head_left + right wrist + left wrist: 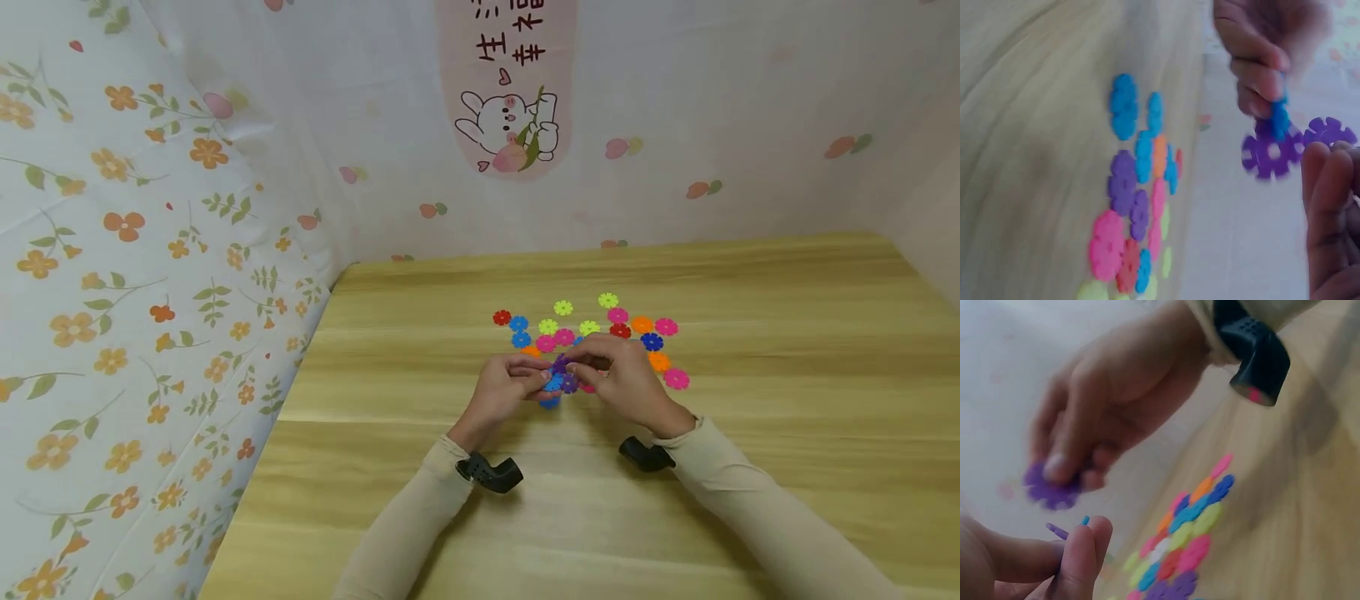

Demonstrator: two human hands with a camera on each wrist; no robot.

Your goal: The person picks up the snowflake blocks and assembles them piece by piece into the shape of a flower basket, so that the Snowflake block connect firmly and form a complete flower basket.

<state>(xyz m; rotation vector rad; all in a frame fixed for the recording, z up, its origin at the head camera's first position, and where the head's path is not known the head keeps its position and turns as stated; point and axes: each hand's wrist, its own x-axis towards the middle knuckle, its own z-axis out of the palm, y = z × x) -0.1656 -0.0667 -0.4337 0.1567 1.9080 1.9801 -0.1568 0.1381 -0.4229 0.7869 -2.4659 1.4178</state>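
Purple disc (pixel 1049 494), unattached, is pinched by the right hand (pixel 628 377) above the tabletop (pixel 420 358); a blue disc (pixel 1280 119) and second purple disc (pixel 1261 165), seemingly joined though blurred, are gripped by the left hand (pixel 498 388). Loose discs (pixel 652 342) are left toward the far edge.

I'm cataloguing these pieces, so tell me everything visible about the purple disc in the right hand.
The purple disc is flat, round and flower-like, evenly coloured, with notches around its rim; it looks like plastic. The right hand pinches it between thumb and fingers, which hide part of it. It is held up off the table, close to the other purple disc at the left hand; whether the two discs touch, I cannot tell.
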